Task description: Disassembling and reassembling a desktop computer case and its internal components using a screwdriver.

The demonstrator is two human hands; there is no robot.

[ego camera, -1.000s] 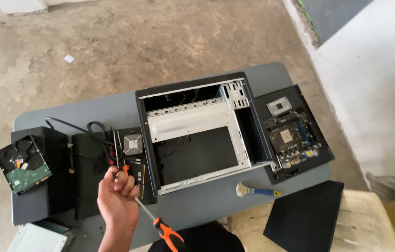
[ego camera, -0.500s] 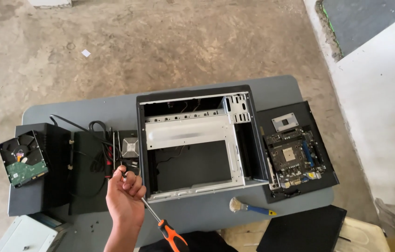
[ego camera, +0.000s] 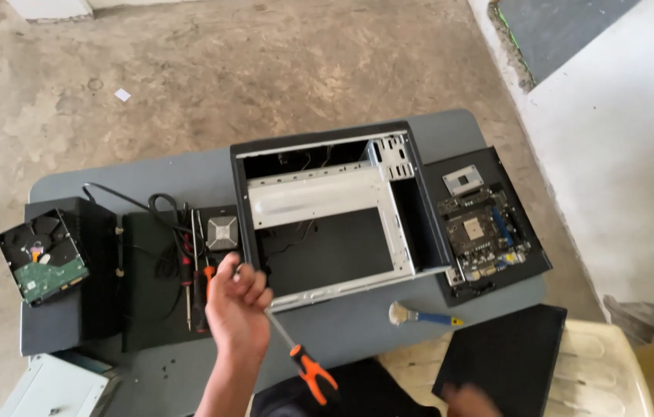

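My left hand (ego camera: pixel 238 305) is closed around the metal shaft of a screwdriver (ego camera: pixel 307 371) whose orange and black handle points down toward me. The hand hovers at the lower left corner of an open, empty black and silver computer case (ego camera: pixel 319 208) that lies on a grey table (ego camera: pixel 188 174). My right hand (ego camera: pixel 470 401) shows only as a blurred sliver at the bottom edge, against a black side panel (ego camera: pixel 504 359). Its fingers cannot be made out.
A motherboard (ego camera: pixel 481 228) lies on a black panel right of the case. On the left are a hard drive (ego camera: pixel 45 259), black panels, cables, a small cooler (ego camera: pixel 222 232) and spare screwdrivers (ego camera: pixel 188 286). A brush (ego camera: pixel 419 315) lies near the table's front edge. A white chair (ego camera: pixel 613 371) holds the side panel.
My left hand has moved with the screwdriver from the black panel on the left toward the case's corner. My right hand has come into view at the bottom edge.
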